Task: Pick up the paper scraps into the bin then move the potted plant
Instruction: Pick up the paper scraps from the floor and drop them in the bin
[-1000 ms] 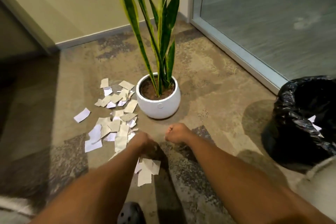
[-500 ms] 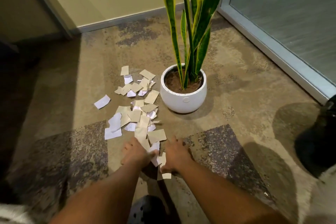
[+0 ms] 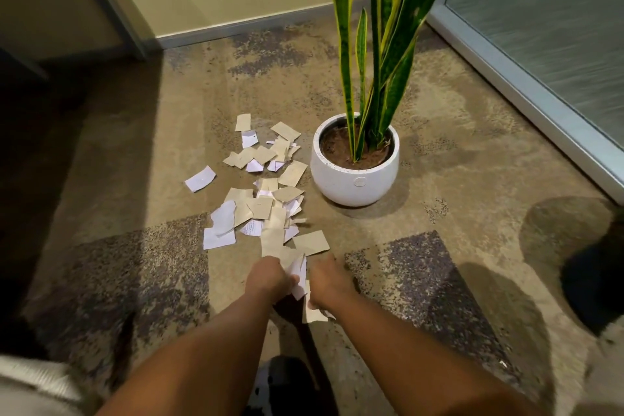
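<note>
Several white and tan paper scraps (image 3: 261,199) lie scattered on the carpet left of a white round pot (image 3: 354,176) holding a tall snake plant (image 3: 381,44). At the near end of the pile, my left hand (image 3: 268,277) and my right hand (image 3: 329,285) are pressed together with a bunch of scraps (image 3: 299,275) squeezed between them. One tan scrap (image 3: 314,314) lies under my right wrist. The black-bagged bin (image 3: 594,284) shows only as a dark edge at the far right.
A wall with a metal baseboard (image 3: 253,27) runs along the back. A frosted glass panel in a metal frame (image 3: 520,91) closes the right side. A dark shoe (image 3: 283,385) sits between my forearms at the bottom.
The view has swung left, so the bin has slid almost out of frame. My hands came together over the nearest scraps and closed on a bunch of them.
</note>
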`<state>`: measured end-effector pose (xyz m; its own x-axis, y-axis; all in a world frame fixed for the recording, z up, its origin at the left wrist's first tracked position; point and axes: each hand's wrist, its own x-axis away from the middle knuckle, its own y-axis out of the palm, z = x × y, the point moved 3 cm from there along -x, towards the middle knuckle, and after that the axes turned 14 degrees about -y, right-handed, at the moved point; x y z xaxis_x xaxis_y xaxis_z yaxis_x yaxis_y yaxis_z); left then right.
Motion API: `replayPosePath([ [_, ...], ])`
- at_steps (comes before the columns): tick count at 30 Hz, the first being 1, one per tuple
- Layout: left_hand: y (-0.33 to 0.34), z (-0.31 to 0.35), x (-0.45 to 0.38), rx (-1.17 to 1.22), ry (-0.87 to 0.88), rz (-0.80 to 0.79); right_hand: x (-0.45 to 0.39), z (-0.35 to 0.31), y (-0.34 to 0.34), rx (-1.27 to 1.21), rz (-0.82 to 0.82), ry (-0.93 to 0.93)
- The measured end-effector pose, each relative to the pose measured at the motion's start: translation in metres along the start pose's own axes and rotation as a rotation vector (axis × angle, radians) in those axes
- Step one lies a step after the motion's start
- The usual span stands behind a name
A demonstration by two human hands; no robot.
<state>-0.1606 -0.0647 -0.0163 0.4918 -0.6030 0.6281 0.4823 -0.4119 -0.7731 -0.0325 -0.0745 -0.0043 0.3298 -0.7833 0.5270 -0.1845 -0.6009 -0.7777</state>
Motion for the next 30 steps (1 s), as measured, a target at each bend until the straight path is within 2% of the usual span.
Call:
replayPosePath([
  [5,-0.007,0.005,-0.003,0.032,0.111,0.154,0.005,-0.008,0.008,-0.138,0.054,0.119],
  [9,-0.014,0.008,0.003,-0.044,0.215,0.329,0.002,-0.005,0.002,-0.232,0.088,0.042],
  [16,-0.019,0.016,-0.013,0.066,0.151,0.174,-0.016,0.010,-0.036,-0.147,0.276,-0.114],
  [22,-0.022,0.021,-0.020,0.285,0.128,0.116,-0.043,0.014,-0.035,-0.025,0.175,-0.285],
  [30,-0.017,0.029,-0.017,0.303,0.130,0.102,-0.039,0.033,-0.037,-0.182,0.298,-0.194],
])
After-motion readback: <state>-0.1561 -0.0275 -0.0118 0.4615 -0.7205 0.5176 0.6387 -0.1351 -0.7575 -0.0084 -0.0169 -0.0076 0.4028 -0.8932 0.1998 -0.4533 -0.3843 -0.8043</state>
